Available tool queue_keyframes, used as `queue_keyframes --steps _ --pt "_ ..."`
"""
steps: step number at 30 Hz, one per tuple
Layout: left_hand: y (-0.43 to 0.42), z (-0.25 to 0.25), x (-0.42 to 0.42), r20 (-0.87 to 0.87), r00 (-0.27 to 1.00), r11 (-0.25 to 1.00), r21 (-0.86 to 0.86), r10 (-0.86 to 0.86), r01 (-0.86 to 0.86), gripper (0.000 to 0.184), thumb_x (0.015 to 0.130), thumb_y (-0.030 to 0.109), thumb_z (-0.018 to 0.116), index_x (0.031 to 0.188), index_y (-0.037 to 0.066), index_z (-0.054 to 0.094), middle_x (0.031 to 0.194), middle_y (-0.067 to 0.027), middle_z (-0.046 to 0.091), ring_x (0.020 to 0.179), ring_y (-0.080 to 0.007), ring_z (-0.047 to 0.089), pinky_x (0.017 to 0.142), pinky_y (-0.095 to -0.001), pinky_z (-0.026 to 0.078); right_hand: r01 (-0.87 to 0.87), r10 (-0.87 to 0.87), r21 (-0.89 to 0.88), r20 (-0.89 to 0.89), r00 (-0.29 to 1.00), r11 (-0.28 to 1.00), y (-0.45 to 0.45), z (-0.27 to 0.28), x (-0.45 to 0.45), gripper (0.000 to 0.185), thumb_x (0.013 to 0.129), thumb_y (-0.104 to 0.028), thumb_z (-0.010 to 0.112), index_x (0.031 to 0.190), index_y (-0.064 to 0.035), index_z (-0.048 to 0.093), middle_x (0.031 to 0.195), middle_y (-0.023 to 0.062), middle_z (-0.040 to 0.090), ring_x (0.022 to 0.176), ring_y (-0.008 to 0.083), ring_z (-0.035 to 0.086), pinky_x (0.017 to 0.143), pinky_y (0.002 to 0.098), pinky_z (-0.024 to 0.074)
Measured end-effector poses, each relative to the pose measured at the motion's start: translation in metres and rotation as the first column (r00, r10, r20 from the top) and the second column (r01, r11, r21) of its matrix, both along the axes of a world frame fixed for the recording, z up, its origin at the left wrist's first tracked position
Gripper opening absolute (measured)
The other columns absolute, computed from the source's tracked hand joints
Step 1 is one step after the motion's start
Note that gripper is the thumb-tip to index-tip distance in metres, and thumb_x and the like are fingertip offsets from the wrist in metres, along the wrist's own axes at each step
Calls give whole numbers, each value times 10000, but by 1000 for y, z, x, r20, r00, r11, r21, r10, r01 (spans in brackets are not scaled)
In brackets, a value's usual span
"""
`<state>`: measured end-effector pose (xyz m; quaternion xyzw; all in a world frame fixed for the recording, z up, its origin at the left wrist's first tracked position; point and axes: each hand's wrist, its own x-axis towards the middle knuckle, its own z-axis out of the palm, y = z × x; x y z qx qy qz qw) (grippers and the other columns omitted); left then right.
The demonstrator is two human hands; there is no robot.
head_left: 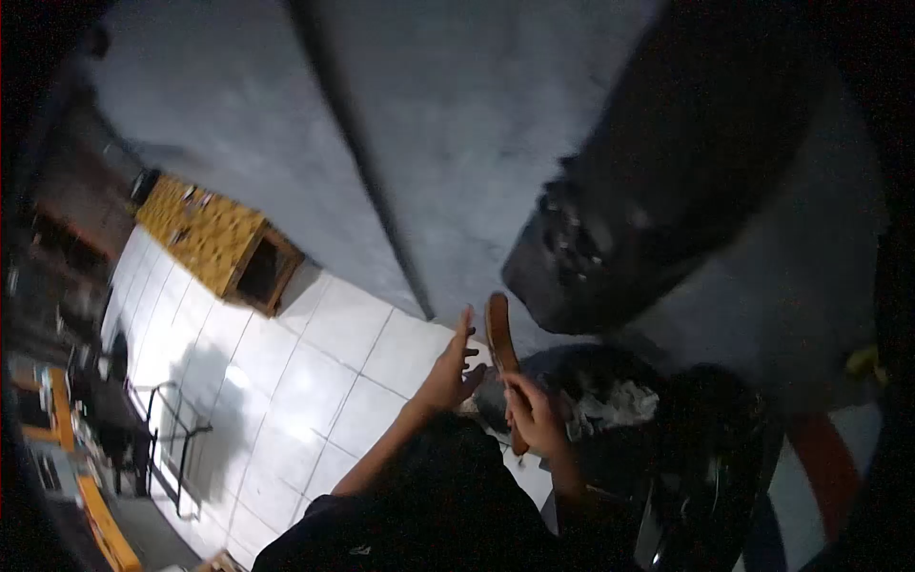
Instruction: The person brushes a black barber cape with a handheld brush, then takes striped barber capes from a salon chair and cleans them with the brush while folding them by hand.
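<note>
A long, slightly curved brown object [499, 332], perhaps a wooden-backed brush, stands nearly upright at the centre of the head view. My right hand [537, 417] is closed around its lower part. Just left of it, my left hand [457, 364] is raised with its fingers apart, holding nothing. Above and to the right is a large dark covered thing [610, 248] against the grey wall. A crumpled pale, shiny plastic piece [615, 405] lies right of my right hand on dark items.
A low box-like table with a yellow patterned cover [205, 229] stands along the wall at left. A black metal frame [176, 448] stands on the white tiled floor [286, 400]. Orange-edged furniture [105, 524] is at lower left.
</note>
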<state>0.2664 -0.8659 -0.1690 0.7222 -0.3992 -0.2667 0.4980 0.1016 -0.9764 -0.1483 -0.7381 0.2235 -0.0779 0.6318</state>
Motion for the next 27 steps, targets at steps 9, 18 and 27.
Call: queue_keyframes --steps 9,18,27 --pt "173 6 -23 182 972 989 -33 148 -144 515 741 95 676 1234 83 525 1347 -193 428 1245 -386 410 1007 -442 366 -639 562 557 334 757 530 73 31 62 310 959 -195 493 1141 55 520 901 103 591 720 123 574 660 256 477" --pt "350 91 -96 10 820 786 -290 573 -546 420 868 251 614 1225 43 538 1129 -154 561 994 -316 562 853 -373 465 -810 799 -164 356 484 563 265 151 88 227 828 -157 690 989 -11 624 786 71 643 672 97 622 530 213 481" --pt "530 131 -195 117 423 406 -585 899 -702 510 800 380 642 1171 32 604 1023 -131 514 943 -272 522 755 -342 449 -795 761 -607 524 -382 19 502 235 88 349 746 -346 750 887 -43 648 545 23 557 417 131 533 400 250 371"
